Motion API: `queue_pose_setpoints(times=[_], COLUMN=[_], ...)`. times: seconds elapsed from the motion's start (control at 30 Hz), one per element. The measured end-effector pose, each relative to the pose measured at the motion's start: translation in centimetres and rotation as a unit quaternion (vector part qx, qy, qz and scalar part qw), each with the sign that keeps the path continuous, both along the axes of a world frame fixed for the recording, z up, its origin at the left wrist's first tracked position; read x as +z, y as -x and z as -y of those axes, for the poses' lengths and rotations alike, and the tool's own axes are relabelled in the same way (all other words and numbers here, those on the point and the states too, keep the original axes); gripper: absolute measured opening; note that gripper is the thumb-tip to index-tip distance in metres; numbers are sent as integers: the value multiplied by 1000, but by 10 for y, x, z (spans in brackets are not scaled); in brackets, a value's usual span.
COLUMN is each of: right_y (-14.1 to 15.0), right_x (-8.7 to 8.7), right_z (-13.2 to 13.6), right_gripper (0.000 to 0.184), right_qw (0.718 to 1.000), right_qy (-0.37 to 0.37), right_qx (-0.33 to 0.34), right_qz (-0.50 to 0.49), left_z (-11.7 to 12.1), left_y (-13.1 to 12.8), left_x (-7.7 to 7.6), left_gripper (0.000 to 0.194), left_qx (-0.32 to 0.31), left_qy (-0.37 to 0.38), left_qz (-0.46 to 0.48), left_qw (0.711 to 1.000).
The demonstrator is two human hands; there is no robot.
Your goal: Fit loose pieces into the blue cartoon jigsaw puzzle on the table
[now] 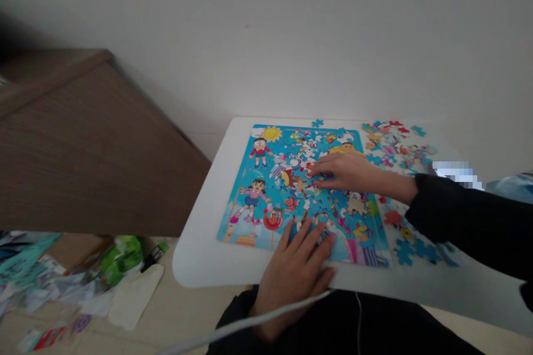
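Note:
A cartoon jigsaw puzzle lies on the white table, mostly blue, with a sun and two figures along its left side. Many loose pieces are heaped over its middle. My right hand reaches in from the right, thumb and finger bent closely around a small puzzle piece near the centre; the fingertips partly hide it. Flat on the puzzle's lower edge rests my left hand, fingers spread, covering part of the picture and holding nothing.
More loose puzzle pieces are scattered right of the board, and one blue piece sits behind it. A white cable crosses in front of my left wrist. A brown wooden cabinet stands left; bags and papers litter the floor.

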State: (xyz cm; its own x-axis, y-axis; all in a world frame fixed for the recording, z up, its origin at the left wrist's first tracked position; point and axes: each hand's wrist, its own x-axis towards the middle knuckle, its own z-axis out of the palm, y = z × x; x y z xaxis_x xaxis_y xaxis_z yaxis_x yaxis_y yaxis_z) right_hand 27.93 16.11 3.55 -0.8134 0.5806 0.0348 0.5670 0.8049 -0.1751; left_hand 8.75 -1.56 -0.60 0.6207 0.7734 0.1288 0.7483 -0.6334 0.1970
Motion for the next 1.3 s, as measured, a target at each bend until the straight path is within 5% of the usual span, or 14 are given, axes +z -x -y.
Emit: queue_pose_setpoints(times=[0.33, 0.63, 0.93, 1.07, 1.3], right_y=[-19, -13, -18, -16, 4], right_x=[-5, 2, 4, 15, 19], right_z=[5, 31, 35, 18, -62], right_gripper=[28, 26, 25, 35, 37], right_qw=[999, 998, 1000, 999, 987], right_qy=[-21, 53, -9, -13, -26], right_qx=[-31, -11, -1, -46, -157], right_qz=[2, -12, 13, 1, 29], left_z=[-1, -2, -1, 0, 0], left_y=[0, 0, -1, -1, -1], left_x=[1, 2, 1, 0, -2], left_gripper=[47, 47, 45, 45, 40], left_qx=[-3, -3, -6, -6, 6], left_qy=[-7, -15, -26, -36, -56], left_qz=[-1, 2, 1, 12, 44], left_qw=[1000, 1000, 1000, 999, 997])
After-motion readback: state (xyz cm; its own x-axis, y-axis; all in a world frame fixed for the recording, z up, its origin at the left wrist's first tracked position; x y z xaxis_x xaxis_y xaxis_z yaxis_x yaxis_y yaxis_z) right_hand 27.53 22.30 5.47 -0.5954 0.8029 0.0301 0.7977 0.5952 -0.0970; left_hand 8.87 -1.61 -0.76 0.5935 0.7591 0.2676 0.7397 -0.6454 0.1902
